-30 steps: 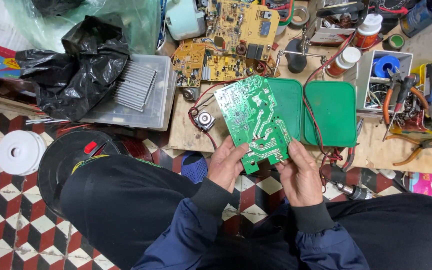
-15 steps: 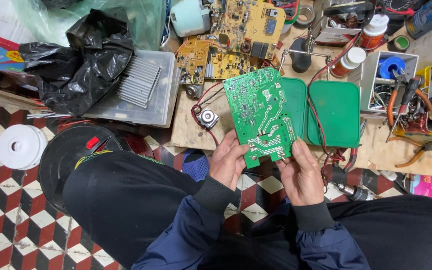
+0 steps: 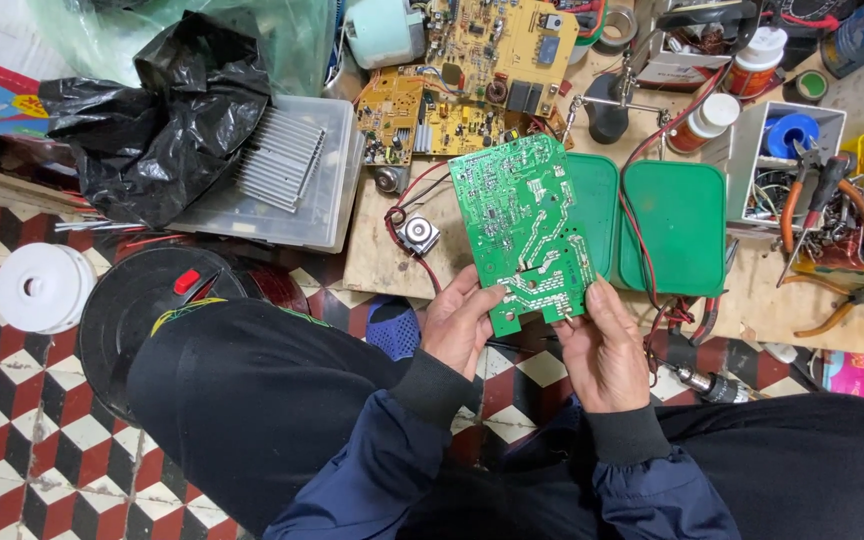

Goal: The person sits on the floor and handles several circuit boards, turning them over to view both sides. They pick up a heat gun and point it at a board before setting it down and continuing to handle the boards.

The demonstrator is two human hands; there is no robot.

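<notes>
Both of my hands hold a green circuit board (image 3: 524, 225) by its near edge, solder side up, tilted a little to the left. My left hand (image 3: 460, 325) grips its lower left corner and my right hand (image 3: 602, 345) grips its lower right corner. Red and black wires run from under the board to a small round metal part (image 3: 418, 234) lying on the low wooden board (image 3: 377, 262). Behind the circuit board lie two green plastic trays (image 3: 674, 225) side by side.
Yellow circuit boards (image 3: 457, 75) lie at the back. A clear plastic box (image 3: 287, 205) with a finned heat sink (image 3: 280, 156) and a black plastic bag (image 3: 157, 125) sit at the left. Pliers and hand tools (image 3: 832, 215) crowd the right. A white spool (image 3: 44, 287) stands on the checkered floor.
The circuit board has shifted slightly right and up in my hands and turned a little. My grip on its near corners is the same.
</notes>
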